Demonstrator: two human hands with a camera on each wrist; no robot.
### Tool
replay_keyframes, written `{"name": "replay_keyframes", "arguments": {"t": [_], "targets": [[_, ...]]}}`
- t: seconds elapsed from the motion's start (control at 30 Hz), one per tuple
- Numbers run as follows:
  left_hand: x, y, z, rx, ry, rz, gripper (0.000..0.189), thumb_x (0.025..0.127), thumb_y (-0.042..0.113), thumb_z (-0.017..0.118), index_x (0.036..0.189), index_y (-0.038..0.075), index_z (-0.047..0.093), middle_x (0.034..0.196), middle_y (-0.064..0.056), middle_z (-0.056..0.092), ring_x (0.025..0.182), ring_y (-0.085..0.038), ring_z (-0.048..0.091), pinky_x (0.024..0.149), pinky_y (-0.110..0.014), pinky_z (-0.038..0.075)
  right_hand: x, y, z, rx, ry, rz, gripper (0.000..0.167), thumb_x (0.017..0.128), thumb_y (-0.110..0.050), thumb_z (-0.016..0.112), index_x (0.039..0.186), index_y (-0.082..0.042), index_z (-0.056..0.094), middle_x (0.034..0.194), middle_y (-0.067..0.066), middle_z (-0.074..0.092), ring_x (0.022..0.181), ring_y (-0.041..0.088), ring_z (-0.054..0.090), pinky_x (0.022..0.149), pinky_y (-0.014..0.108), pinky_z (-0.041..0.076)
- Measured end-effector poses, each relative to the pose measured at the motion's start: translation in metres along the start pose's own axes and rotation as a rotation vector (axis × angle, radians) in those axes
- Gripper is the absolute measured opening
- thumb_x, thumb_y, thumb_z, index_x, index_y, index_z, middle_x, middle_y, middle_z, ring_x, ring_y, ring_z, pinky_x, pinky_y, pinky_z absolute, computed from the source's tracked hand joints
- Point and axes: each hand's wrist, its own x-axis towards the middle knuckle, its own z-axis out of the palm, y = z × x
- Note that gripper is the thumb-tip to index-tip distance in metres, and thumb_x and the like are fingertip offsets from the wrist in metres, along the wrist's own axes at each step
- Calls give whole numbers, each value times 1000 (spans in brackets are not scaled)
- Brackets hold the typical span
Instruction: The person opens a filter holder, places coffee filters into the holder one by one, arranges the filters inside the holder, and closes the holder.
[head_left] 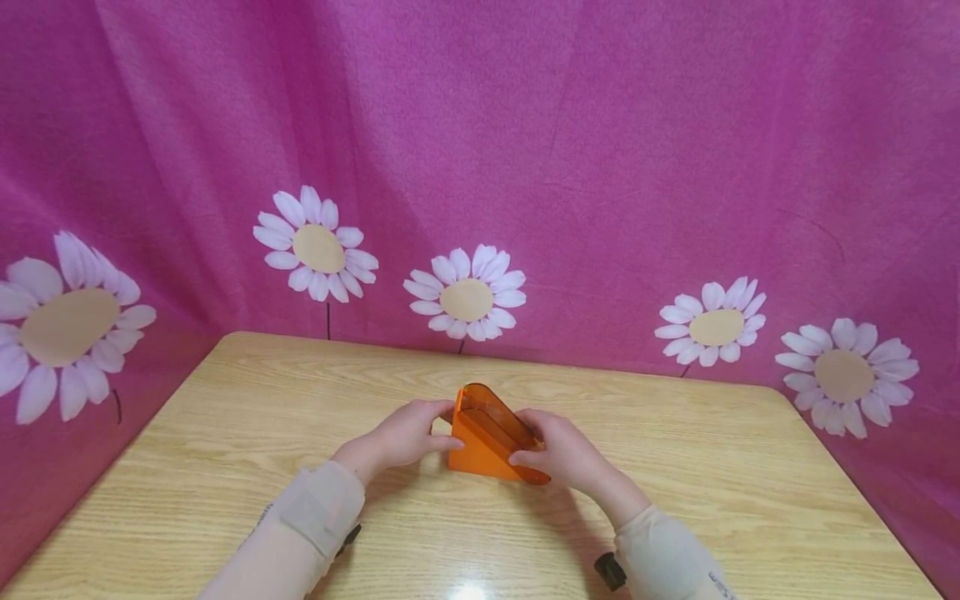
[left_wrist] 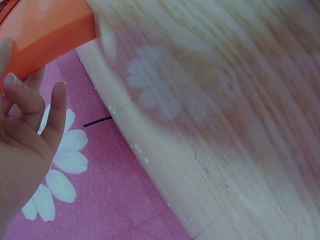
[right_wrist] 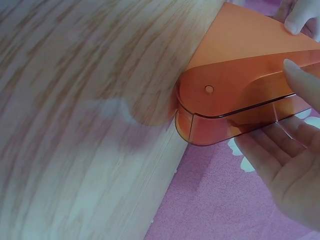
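Between the hands, near the middle of the table, is an orange plastic case with an opaque orange body (head_left: pixel 471 450) and a see-through orange cover (right_wrist: pixel 225 97). The cover has a rounded end and a small round hole, and slants down to the right along the body. My left hand (head_left: pixel 405 433) pinches the body's left side, thumb in front and fingers behind. My right hand (head_left: pixel 562 450) grips the cover's right part, thumb on the near face and fingers on the far side. The left wrist view shows only one corner of the body.
Under the case is a light wood-grain table (head_left: pixel 300 392). A magenta cloth (head_left: pixel 570 167) with printed white flowers hangs behind and at both sides. Beige bands (head_left: pixel 318 508) wrap both forearms, and a dark device (head_left: pixel 610 571) sits below the right wrist.
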Motion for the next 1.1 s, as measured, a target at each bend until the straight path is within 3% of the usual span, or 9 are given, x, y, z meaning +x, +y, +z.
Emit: {"name": "replay_keyframes", "arguments": {"t": [0.47,0.73,1.1], "targets": [[1,0,1,-10,-4,-14,44,83,27,70,122,11,58,111,-3,66,110,-24,58,100,-43,43,0,2,2,-79,37,-49,39,76,-8,75,112,-4,59,98,5,67,86,14,61,79,35,51],[1,0,0,-9,-6,-7,43,84,26,70,122,10,58,111,-4,66,109,-24,58,99,-43,43,1,2,1,-71,30,5,38,76,-11,76,111,-6,60,98,4,67,87,15,61,82,36,50],[5,1,4,9,-1,-1,42,84,29,69,120,10,59,112,-3,66,109,-22,59,99,-41,44,2,3,-3,-72,14,-15,32,76,-8,74,106,-5,62,94,3,67,86,15,60,80,35,50]]}}
